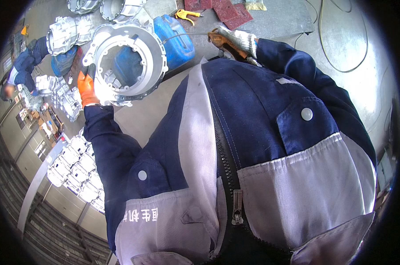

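Roughly, silver housing [153, 58] sits approx 10–11 o'clock in view. Poss. risk: thin rod [186, 34] of orange tool [226, 44] skids, scratches rim or nicks L hand [87, 87], if L grip slips or housing rocks; tip contact unclear. Housing at L hand's 2 o'clock, fingers curled on rim; at R hand's [238, 39] 9 o'clock, R wrapped round tool. Blue jug [175, 51] beside housing, 2 o'clock; yellow air gun [187, 16] beyond.

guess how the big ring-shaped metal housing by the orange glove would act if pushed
The metal housing is probably rigid, judging by its cast-looking walls. Its wide open middle may make it lighter than its bulk suggests. Stood on edge, its roundish outline might let it roll.
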`<state>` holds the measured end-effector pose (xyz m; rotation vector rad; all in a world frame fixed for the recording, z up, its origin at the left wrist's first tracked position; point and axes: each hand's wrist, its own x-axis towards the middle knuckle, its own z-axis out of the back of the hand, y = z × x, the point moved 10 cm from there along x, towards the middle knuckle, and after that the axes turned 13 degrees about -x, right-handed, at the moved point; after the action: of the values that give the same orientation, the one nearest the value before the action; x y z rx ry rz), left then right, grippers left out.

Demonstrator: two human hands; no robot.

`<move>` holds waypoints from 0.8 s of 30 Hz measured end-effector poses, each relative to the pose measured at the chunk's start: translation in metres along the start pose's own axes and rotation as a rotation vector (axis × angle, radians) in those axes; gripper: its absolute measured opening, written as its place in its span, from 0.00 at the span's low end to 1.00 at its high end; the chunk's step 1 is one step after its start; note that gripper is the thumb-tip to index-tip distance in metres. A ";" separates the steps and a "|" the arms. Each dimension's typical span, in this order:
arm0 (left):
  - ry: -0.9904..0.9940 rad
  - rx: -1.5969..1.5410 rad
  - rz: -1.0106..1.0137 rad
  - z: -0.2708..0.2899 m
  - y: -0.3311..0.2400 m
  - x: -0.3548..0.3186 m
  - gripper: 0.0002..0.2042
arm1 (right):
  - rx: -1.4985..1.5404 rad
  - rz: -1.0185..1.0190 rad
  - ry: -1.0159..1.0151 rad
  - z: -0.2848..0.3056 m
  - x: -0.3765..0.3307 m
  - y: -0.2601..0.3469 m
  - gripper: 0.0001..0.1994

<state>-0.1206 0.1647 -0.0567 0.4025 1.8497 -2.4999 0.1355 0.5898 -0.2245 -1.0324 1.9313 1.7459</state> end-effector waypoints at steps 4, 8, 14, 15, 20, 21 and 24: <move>-0.021 -0.006 0.017 0.003 0.001 0.002 0.15 | 0.036 0.061 0.026 -0.003 0.007 -0.003 0.23; -0.016 -0.045 0.015 0.002 0.002 0.003 0.15 | 0.198 0.098 -0.011 0.000 0.016 -0.011 0.23; 0.000 -0.085 -0.016 0.001 0.003 0.005 0.15 | 0.045 -0.008 0.014 0.000 0.009 -0.013 0.24; -0.022 -0.083 0.006 0.003 0.005 0.005 0.15 | 0.093 0.009 0.040 -0.004 0.005 -0.008 0.24; -0.023 0.098 -0.040 -0.002 -0.007 0.001 0.16 | 0.069 -0.058 -0.006 -0.004 -0.008 -0.002 0.24; -0.023 0.068 -0.025 -0.004 -0.006 0.000 0.15 | 0.074 -0.053 -0.006 -0.004 -0.008 -0.001 0.25; -0.034 0.022 -0.019 -0.007 -0.007 -0.003 0.13 | 0.105 -0.031 0.004 -0.005 -0.005 -0.001 0.26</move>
<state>-0.1173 0.1729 -0.0516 0.3425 1.8240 -2.5254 0.1404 0.5864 -0.2205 -1.0238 1.9755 1.6081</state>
